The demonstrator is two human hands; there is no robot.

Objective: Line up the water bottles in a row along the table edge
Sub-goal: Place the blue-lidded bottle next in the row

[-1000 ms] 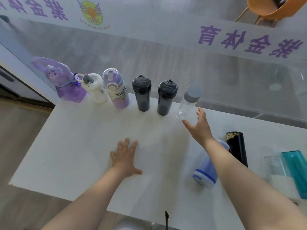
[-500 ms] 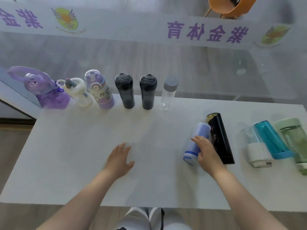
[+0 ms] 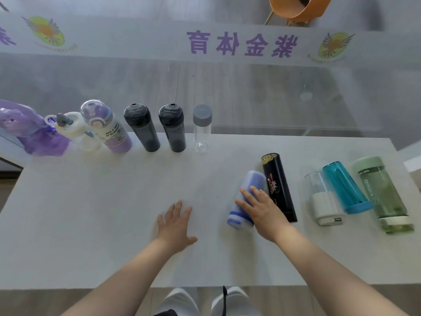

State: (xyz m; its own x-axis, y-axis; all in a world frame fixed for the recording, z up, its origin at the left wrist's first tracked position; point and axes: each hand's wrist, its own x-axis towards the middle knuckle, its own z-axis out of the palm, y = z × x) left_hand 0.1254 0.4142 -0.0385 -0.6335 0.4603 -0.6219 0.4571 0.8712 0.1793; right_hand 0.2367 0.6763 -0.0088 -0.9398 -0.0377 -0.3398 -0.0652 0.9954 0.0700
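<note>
Several bottles stand upright in a row along the far edge of the white table [image 3: 91,224]: a purple bottle [image 3: 34,135], a white one [image 3: 77,131], a lilac printed one [image 3: 109,128], two dark grey ones [image 3: 142,128] [image 3: 173,128] and a clear grey-capped one [image 3: 202,128]. A pale blue bottle [image 3: 247,192] lies on its side right of centre; my right hand [image 3: 262,208] lies over it, fingers wrapped on its body. My left hand [image 3: 175,222] rests flat on the table, fingers spread.
More bottles lie on their sides at the right: a black printed flask [image 3: 280,185], a clear bottle with a white base [image 3: 323,199], a teal one [image 3: 346,188] and a green one [image 3: 382,192]. A glass wall stands behind the far edge. An orange chair [image 3: 296,8] shows beyond it.
My right hand left the clear grey-capped bottle standing in the row, swung back to the right and settled on the pale blue lying bottle. My left hand stayed flat on the table.
</note>
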